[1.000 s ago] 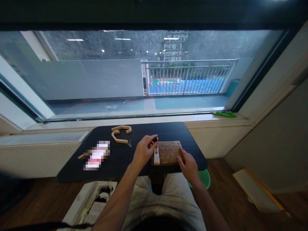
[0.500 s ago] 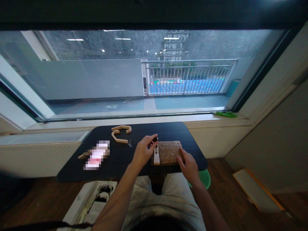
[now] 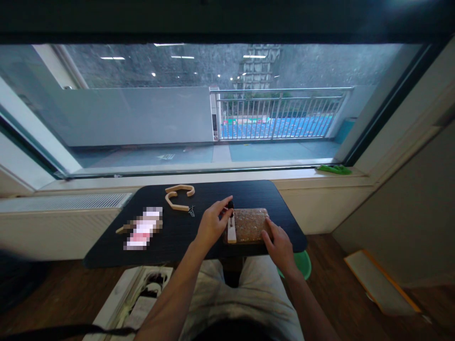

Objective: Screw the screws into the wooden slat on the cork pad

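Note:
A brown, speckled, glossy block [image 3: 250, 225] lies on the dark table near its front edge. Along the block's left side runs a pale wooden strip [image 3: 232, 233] with dark slots or holes. My left hand [image 3: 213, 220] is at the strip's far end, its thumb and fingers pinched around a small black knob-like piece [image 3: 231, 205]; the other fingers are partly hidden. Gripping the block's right edge is my right hand [image 3: 279, 240], with the thumb at the near corner and the fingers along the side.
Two curved wooden pieces [image 3: 177, 207] and some small metal parts [image 3: 192, 211] lie left of my hands on the black table [image 3: 170, 251]. A blurred, pixelated item [image 3: 144, 228] is farther left. Below are an open white case [image 3: 117, 293] and a green basin [image 3: 303, 263].
My left fingertips have shifted slightly at the black knob-like piece, and more of it shows. My right hand and the block have stayed in place.

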The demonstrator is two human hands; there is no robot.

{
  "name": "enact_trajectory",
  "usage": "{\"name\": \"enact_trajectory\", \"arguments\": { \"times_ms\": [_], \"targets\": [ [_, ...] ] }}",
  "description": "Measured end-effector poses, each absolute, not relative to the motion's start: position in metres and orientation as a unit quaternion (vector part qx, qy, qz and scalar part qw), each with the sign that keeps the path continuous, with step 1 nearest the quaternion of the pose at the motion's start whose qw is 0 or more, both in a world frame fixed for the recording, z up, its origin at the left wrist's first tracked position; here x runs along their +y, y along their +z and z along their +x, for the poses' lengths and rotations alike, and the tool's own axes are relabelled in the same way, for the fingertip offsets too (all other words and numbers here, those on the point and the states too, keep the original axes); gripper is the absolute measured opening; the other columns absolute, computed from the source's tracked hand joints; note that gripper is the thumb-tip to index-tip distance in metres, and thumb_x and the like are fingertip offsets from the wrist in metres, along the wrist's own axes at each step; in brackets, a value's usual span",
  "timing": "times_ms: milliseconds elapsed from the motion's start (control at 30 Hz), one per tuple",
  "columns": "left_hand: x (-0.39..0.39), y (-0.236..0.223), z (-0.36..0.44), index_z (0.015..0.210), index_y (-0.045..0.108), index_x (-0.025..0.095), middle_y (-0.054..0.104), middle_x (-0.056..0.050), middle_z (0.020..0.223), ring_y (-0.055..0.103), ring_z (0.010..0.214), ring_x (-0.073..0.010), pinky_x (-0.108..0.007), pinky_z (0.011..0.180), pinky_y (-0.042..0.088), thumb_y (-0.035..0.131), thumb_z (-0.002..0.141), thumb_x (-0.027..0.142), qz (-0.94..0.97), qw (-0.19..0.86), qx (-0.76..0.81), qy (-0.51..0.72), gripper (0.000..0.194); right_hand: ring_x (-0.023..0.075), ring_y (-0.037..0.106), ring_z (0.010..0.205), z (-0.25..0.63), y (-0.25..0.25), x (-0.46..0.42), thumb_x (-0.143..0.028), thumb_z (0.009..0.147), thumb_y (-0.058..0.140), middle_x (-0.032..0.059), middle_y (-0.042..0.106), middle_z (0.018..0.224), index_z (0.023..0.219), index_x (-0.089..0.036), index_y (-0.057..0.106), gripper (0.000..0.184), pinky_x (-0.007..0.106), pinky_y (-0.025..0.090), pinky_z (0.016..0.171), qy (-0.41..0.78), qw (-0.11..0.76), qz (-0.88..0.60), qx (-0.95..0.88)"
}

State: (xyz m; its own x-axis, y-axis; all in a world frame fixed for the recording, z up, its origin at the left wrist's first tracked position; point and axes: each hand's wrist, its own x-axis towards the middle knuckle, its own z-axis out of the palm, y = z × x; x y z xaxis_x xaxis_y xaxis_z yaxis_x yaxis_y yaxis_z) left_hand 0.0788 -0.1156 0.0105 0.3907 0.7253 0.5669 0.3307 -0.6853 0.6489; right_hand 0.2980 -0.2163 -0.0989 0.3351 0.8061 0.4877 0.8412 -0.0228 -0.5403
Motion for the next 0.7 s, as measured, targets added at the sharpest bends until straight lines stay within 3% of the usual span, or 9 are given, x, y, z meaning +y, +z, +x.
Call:
{"name": "enact_trajectory", "arguments": {
  "times_ms": [267,700],
  "targets": [
    [-0.1168,0.0132,0.0788,0.124,0.065,0.019,0.071,-0.004,0.091,0.066,0.079,-0.0149,-0.028,0.079,0.054,0.056,0.091,0.016,0.817,0.211,0.312,0.436,0.034,0.0290,0.063,0.112,0.2977,-0.0988,-0.2165,-0.042,0.094,0.042,0.0151,0.069,0.121,0.133,-0.015,0.058,0.050,0.049,0.048,0.098,-0.020,0.398,-0.718,-0.571],
    [-0.1173,0.0114,0.0792,0.124,0.063,0.020,0.072,-0.007,0.104,0.068,0.089,-0.0168,-0.030,0.087,0.055,0.051,0.092,0.016,0.821,0.209,0.312,0.430,0.034,0.0294,0.062,0.115,0.2978,-0.0988,-0.2163,-0.041,0.094,0.044,0.0150,0.067,0.125,0.134,-0.015,0.057,0.050,0.050,0.047,0.101,-0.008,0.402,-0.715,-0.572]
  ]
}}
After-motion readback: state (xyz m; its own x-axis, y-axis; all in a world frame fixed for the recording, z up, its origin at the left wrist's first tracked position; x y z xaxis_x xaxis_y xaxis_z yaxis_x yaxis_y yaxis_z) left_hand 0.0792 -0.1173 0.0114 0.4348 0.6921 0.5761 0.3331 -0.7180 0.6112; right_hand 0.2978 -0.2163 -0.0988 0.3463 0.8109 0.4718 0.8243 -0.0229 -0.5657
